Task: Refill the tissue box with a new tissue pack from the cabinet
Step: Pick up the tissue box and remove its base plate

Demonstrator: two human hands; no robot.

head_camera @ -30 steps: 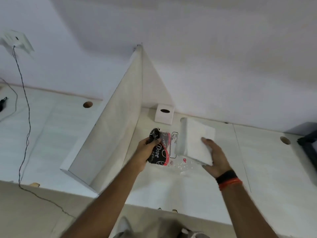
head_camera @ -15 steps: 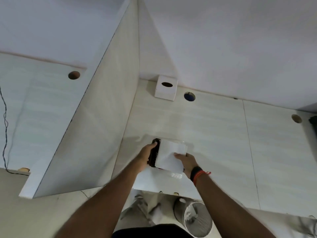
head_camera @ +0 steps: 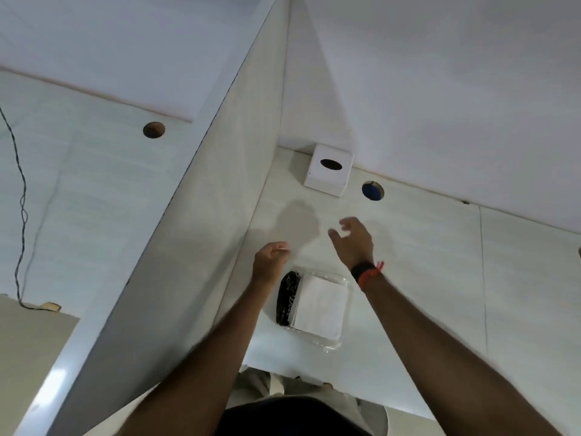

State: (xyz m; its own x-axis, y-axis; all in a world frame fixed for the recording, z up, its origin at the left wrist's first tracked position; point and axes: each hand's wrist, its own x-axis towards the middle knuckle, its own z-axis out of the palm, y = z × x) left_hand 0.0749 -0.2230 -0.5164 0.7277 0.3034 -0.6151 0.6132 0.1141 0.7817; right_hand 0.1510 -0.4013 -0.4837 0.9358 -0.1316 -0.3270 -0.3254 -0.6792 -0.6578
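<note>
A white cube tissue box [head_camera: 328, 174] with a dark oval slot stands at the back of the desk, against the wall. The tissue pack [head_camera: 317, 306], a white stack in clear wrap with a black printed end, lies flat on the desk near the front edge. My left hand [head_camera: 269, 259] hovers above the desk beyond the pack, fingers loosely curled, holding nothing. My right hand [head_camera: 352, 240] is stretched out between the pack and the box, fingers apart and empty. A black and orange band sits on my right wrist.
A tall white divider panel [head_camera: 201, 234] runs along the left of the desk [head_camera: 440, 278]. A round cable hole [head_camera: 373, 190] lies right of the box; another hole [head_camera: 153, 129] is in the left desk. A black cable [head_camera: 22, 196] hangs at far left.
Both hands let go of the tissue pack, which now lies on the desk. The hands have moved forward toward the tissue box.
</note>
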